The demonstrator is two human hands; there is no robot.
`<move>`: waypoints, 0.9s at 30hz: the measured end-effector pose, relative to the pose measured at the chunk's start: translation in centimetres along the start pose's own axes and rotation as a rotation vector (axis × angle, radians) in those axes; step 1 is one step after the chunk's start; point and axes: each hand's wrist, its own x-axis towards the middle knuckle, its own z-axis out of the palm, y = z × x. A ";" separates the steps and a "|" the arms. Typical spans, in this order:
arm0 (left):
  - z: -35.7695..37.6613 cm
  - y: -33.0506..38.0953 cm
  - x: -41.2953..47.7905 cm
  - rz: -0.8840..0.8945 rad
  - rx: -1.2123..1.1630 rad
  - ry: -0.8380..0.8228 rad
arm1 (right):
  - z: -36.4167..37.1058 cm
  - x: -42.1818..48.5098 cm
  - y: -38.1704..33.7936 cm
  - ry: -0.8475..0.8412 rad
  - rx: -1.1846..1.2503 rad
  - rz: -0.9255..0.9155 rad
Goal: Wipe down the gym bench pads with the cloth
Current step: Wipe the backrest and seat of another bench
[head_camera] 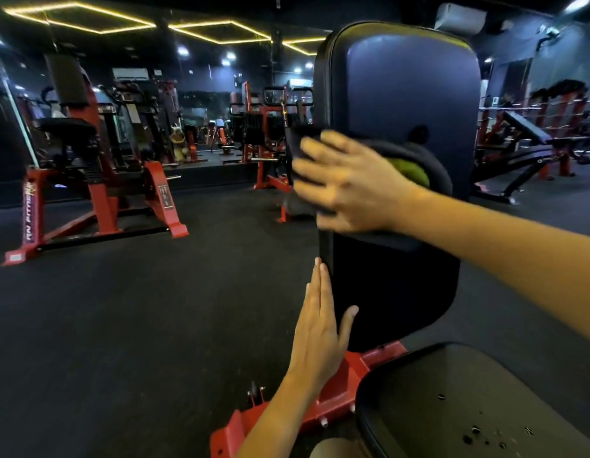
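— What do you have in front of you?

— An upright back pad (406,90), smooth dark vinyl with rounded corners and a piped edge, catching a bluish sheen. Below it sits a darker, matte lower pad (392,292) on a red steel frame (340,391). A black seat pad (452,401) fills the near right corner, its surface pitted with small tears.

— And your hands?

— My right hand (349,186) reaches in from the right, forearm level, fingers spread flat. It presses a dark cloth (419,157), soft and bunched with a green patch showing, against the lower part of the back pad. The hand is blurred.

— Is it gripping the cloth?

— No, the fingers lie splayed over it, palm pushing it onto the vinyl.

— The left?

— My left hand (320,328) stands edge-up, fingers straight and together along the lower pad's left side, thumb touching its face, holding nothing.
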 end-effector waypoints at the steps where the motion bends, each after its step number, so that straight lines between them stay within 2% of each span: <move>1: 0.0 0.0 0.1 0.012 0.009 0.003 | -0.4 1.2 1.2 -0.026 -0.031 0.059; 3: 0.0 0.2 0.1 0.023 0.027 0.015 | -1.1 2.7 1.7 -0.080 -0.038 0.130; 5: 0.1 0.3 0.1 0.023 0.028 0.026 | -0.6 2.2 -0.5 -0.121 -0.017 0.101; 8: 0.2 0.1 0.3 0.024 0.066 0.061 | 0.5 -0.9 -5.3 -0.146 0.041 -0.098; 11: 0.2 0.2 0.4 0.003 0.049 0.054 | 0.9 -1.4 -4.3 -0.058 0.105 -0.223; 15: -0.1 0.3 0.5 0.052 0.015 0.043 | 0.0 1.9 1.7 0.001 -0.006 -0.010; 17: -0.1 0.2 0.5 0.054 0.025 0.047 | -0.4 2.7 1.6 -0.034 -0.040 0.088; 22: -0.5 0.8 1.1 0.033 0.036 0.081 | 0.9 -0.7 -3.0 0.017 0.086 -0.055; 24: -0.8 1.4 2.1 0.043 0.018 0.107 | 0.9 -0.9 -1.8 0.060 0.101 -0.081; 27: -1.4 2.2 4.2 0.065 -0.036 0.131 | 0.9 0.5 1.2 0.124 0.100 -0.019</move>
